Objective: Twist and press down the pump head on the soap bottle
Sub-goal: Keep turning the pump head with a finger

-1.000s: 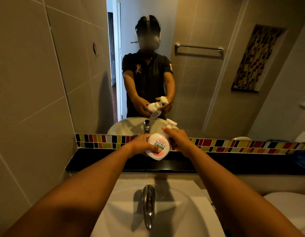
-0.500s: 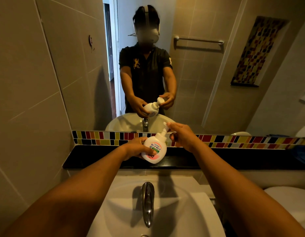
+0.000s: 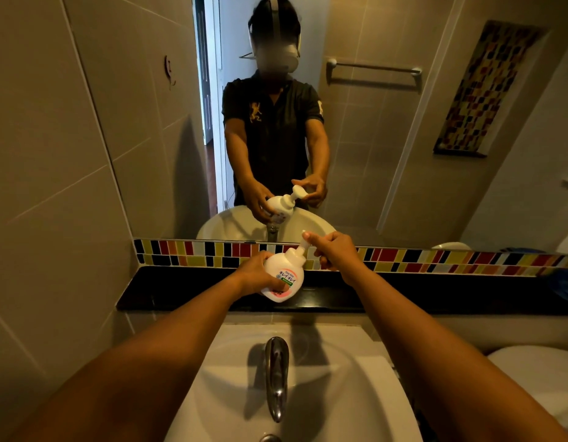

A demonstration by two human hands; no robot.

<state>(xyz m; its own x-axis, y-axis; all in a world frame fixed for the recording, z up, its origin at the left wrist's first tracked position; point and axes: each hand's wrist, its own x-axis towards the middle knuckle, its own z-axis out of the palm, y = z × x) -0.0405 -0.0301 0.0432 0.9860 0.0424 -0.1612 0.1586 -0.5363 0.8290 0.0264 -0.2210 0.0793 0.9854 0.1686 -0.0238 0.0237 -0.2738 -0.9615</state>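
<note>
The soap bottle (image 3: 282, 277) is tilted in the air above the black table (image 3: 180, 288), behind the sink (image 3: 356, 378). The left hand (image 3: 255, 275) wraps its body; the right hand (image 3: 335, 252) pinches the pump head (image 3: 305, 239).

Bare forearms; the mirror shows a dark short-sleeved polo shirt (image 3: 273, 129) with gold chest emblem.

Home bathroom: white basin (image 3: 365, 387), chrome tap (image 3: 276, 374), wall mirror (image 3: 388, 154), towel rail (image 3: 375, 69), tiled walls.
</note>
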